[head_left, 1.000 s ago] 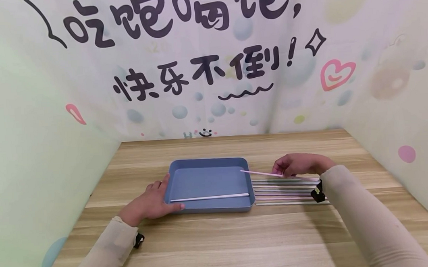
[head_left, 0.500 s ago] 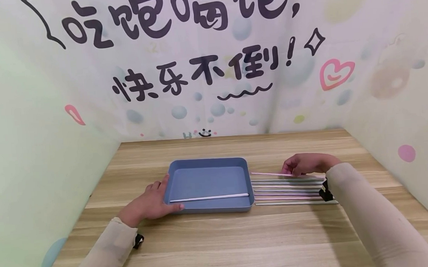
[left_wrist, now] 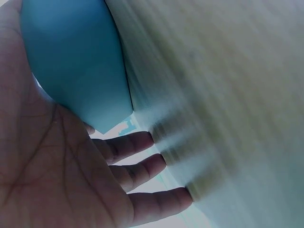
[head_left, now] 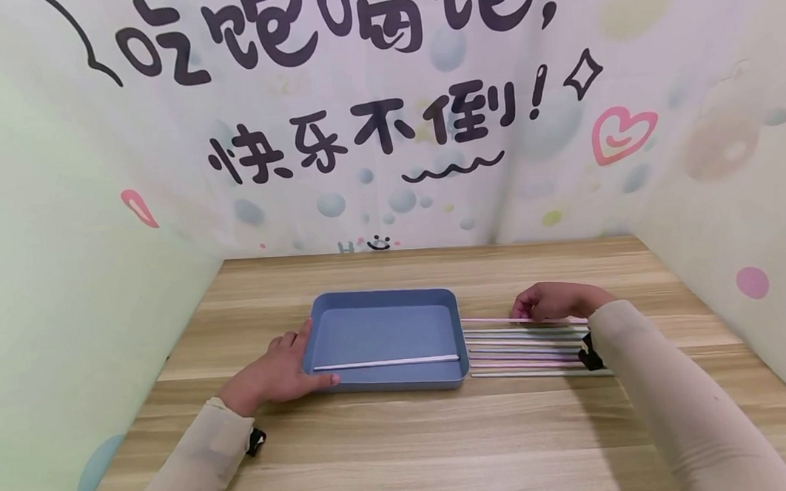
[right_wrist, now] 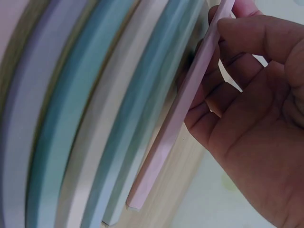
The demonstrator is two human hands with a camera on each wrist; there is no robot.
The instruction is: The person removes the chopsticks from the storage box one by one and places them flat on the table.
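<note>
Several pastel chopsticks (head_left: pixel 525 348) lie side by side on the table, right of a blue tray (head_left: pixel 387 386). My right hand (head_left: pixel 556 301) pinches a pink chopstick (head_left: pixel 486 320) at the far side of this row. The right wrist view shows thumb and fingers on the pink chopstick (right_wrist: pixel 175 118), a small gap from its neighbours. A pale chopstick (head_left: pixel 386 362) lies inside the tray near its front wall. At the tray's left end rests my left hand (head_left: pixel 276 372), its thumb on the front corner. Its straight fingers (left_wrist: pixel 161 206) reach down to the tabletop in the left wrist view.
The wooden table (head_left: pixel 417 452) runs back to a printed wall covering (head_left: pixel 377 202). Side walls flank the table at left and right. A dark wrist camera (head_left: pixel 591 354) on my right sleeve hangs over the right part of the chopstick row.
The pink chopstick has gone from overlapping the tray's right rim to lying outside it, lower, along the row. My right hand shifted right, then slightly back left. The left hand stays put.
</note>
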